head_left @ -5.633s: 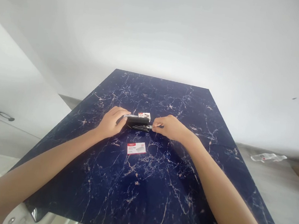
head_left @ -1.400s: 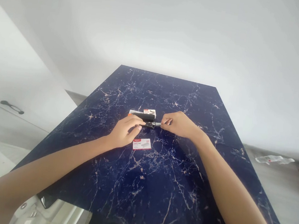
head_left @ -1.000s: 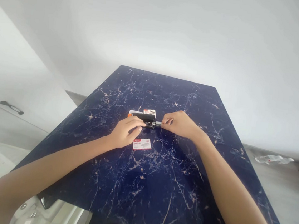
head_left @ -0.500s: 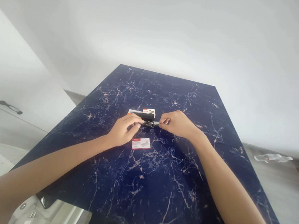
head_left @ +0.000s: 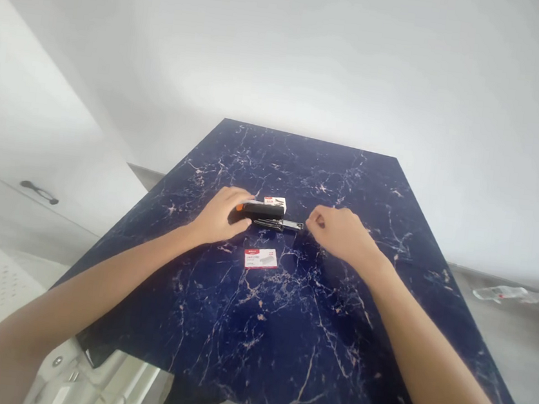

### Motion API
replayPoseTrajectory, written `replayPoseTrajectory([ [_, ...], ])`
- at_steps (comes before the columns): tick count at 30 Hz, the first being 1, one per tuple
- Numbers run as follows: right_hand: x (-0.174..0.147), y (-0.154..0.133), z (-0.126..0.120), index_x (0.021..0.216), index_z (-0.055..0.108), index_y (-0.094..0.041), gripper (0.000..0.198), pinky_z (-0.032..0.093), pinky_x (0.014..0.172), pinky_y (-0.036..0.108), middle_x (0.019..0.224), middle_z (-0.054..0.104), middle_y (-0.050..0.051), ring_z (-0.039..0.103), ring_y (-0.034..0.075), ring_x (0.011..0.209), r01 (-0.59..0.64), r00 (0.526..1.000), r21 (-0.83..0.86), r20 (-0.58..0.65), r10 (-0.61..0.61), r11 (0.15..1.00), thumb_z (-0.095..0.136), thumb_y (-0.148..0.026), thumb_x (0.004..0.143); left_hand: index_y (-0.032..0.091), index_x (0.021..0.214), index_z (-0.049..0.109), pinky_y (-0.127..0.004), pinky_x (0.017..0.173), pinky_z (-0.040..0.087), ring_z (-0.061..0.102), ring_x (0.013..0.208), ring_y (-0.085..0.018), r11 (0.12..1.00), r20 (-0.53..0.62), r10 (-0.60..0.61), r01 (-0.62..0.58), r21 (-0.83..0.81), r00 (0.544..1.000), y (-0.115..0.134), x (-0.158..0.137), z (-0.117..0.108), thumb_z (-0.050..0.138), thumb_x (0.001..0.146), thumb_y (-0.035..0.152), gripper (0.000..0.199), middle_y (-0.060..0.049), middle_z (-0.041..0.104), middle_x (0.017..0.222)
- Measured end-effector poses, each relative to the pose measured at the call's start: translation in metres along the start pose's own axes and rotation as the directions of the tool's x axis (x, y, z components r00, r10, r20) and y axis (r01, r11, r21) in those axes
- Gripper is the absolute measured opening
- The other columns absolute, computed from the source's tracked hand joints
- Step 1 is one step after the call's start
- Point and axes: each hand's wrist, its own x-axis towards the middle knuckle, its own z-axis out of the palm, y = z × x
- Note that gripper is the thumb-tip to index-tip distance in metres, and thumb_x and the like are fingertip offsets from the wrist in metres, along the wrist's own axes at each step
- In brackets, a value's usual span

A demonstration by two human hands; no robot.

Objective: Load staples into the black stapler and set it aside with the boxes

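One stapler (head_left: pixel 268 212) (left hand (head_left: pixel 221 218) seemingly gripping).

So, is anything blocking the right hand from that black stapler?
Nothing visible: the right hand is beside the protruding metal slide of the black stapler, though contact is unclear. The small box sits behind the stapler, the red-and-white pack in front.

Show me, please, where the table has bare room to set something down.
The table is bare behind the white box, up to its far edge, and in front of the flat pack, between the forearms. It is crowded between the left hand and right hand, where the stapler lies in front of the white box.
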Motion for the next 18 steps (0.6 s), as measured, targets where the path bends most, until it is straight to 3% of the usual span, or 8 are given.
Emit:
replayPoseTrajectory([
  [2, -0.015, -0.011, 0.009, 0.089, 0.074, -0.022, 0.021, 0.047, 0.067, 0.033, 0.083, 0.077, 0.006, 0.070, 0.024, 0.072, -0.007, 0.999, 0.068, 0.043, 0.004, 0.998, 0.056, -0.028, 0.096, 0.020, 0.132, 0.062, -0.047, 0.095, 0.056, 0.065, 0.109, -0.029, 1.000, 0.111, 0.010, -0.010, -0.003, 0.994, -0.006, -0.001, 0.000, 0.071, 0.087, 0.030, 0.047, -0.011, 0.070, 0.119],
  [4, -0.026, -0.024, 0.020, 0.090, 0.073, -0.023, 0.019, 0.047, 0.068, 0.032, 0.083, 0.076, 0.004, 0.070, 0.022, 0.072, 0.021, 0.999, 0.141, 0.040, -0.027, 0.990, 0.058, -0.032, 0.097, 0.022, 0.131, 0.063, -0.045, 0.095, 0.057, 0.067, 0.106, -0.027, 1.000, 0.112, 0.021, -0.020, -0.010, 0.993, -0.008, -0.002, 0.003, 0.070, 0.090, 0.029, 0.042, -0.010, 0.071, 0.117],
  [9, -0.029, -0.035, 0.035, 0.087, 0.062, -0.021, 0.016, 0.041, 0.064, 0.032, 0.091, 0.072, 0.009, 0.065, 0.023, 0.072, -0.099, 0.977, 0.026, -0.188, 0.102, 0.995, 0.056, -0.033, 0.096, 0.023, 0.135, 0.062, -0.045, 0.096, 0.058, 0.070, 0.108, -0.028, 0.998, 0.114, -0.035, 0.040, -0.042, 0.993, -0.008, -0.005, 0.008, 0.070, 0.093, 0.030, 0.044, -0.010, 0.073, 0.121],
  [12, -0.029, -0.033, 0.042, 0.087, 0.057, -0.023, 0.012, 0.041, 0.063, 0.030, 0.081, 0.069, 0.004, 0.062, 0.019, 0.066, -0.119, 0.984, 0.195, -0.106, 0.142, 0.973, 0.058, -0.033, 0.093, 0.025, 0.137, 0.061, -0.045, 0.095, 0.059, 0.072, 0.108, -0.028, 0.995, 0.132, -0.068, 0.077, -0.065, 0.989, -0.010, -0.004, 0.009, 0.072, 0.093, 0.032, 0.047, -0.010, 0.074, 0.121],
  [15, -0.035, -0.040, 0.053, 0.084, 0.054, -0.024, 0.010, 0.040, 0.063, 0.029, 0.073, 0.065, -0.001, 0.059, 0.017, 0.063, -0.054, 0.989, 0.314, -0.113, 0.093, 0.948, 0.058, -0.031, 0.091, 0.026, 0.134, 0.063, -0.046, 0.096, 0.059, 0.072, 0.109, -0.028, 0.990, 0.126, -0.076, 0.089, -0.106, 0.989, -0.008, -0.003, 0.008, 0.075, 0.090, 0.031, 0.045, -0.008, 0.074, 0.124],
  [18, -0.043, -0.052, 0.063, 0.081, 0.050, -0.024, 0.008, 0.037, 0.063, 0.029, 0.079, 0.065, 0.001, 0.056, 0.017, 0.065, 0.072, 0.978, 0.231, -0.205, -0.024, 0.970, 0.057, -0.023, 0.085, 0.027, 0.129, 0.066, -0.045, 0.094, 0.059, 0.073, 0.108, -0.028, 0.986, 0.124, -0.092, 0.108, -0.128, 0.988, 0.000, -0.004, 0.009, 0.078, 0.087, 0.027, 0.043, -0.006, 0.075, 0.123],
])
